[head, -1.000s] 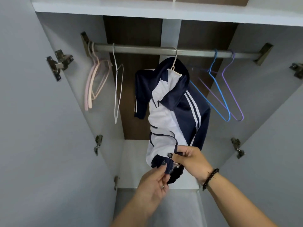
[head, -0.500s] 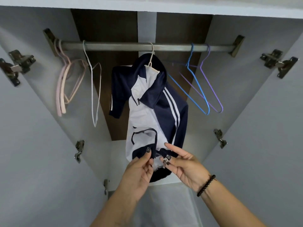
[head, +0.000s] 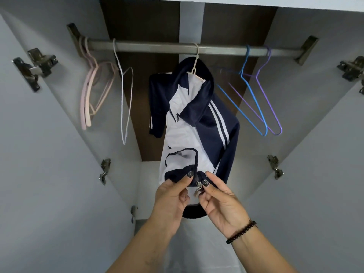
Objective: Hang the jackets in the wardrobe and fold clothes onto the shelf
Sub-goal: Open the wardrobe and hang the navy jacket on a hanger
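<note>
A navy and white track jacket (head: 199, 123) hangs on a pale hanger (head: 195, 66) from the metal rail (head: 157, 47) inside the wardrobe, its front unzipped. At the jacket's bottom hem both my hands meet. My left hand (head: 173, 196) pinches the left side of the hem near the zip's end. My right hand (head: 218, 200) pinches the right side of the hem, with the metal zip slider (head: 198, 186) hanging just by its fingertips. A dark bead bracelet sits on my right wrist.
Empty hangers hang on the rail: pink ones (head: 92, 91) and a white one (head: 124, 99) at the left, a blue one (head: 254, 99) and a purple one (head: 269, 101) at the right. Open wardrobe doors with metal hinges (head: 34, 66) flank both sides. A white shelf (head: 149, 186) lies below.
My view has shifted slightly, so the rail sits lower and more central. My hands have drawn the two hem ends together at the zip slider; the jacket still hangs in place.
</note>
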A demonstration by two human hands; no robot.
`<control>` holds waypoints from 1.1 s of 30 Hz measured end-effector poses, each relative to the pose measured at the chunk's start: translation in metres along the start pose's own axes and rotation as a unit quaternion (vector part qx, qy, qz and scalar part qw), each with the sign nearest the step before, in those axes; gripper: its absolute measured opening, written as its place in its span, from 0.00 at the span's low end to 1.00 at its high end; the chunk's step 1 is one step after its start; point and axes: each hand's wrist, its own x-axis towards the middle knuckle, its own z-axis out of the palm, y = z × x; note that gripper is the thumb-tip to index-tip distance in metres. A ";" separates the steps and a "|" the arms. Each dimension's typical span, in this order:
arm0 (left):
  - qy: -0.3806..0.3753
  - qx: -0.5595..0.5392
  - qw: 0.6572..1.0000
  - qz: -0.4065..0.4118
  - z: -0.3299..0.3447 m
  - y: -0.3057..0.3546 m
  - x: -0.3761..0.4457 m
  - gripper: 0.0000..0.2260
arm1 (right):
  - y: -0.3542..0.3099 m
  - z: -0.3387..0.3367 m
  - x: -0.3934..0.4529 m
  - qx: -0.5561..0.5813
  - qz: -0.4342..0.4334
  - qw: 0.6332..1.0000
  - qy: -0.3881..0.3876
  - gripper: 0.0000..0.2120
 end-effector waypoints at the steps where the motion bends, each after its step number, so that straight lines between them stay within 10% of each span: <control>1: 0.007 0.004 1.000 0.010 -0.002 0.001 0.000 0.20 | 0.002 0.002 0.001 0.004 0.002 1.000 0.003 0.12; 33: 0.073 0.001 0.994 0.085 -0.013 0.002 0.003 0.18 | 0.031 0.027 -0.002 0.053 -0.009 0.991 0.121 0.14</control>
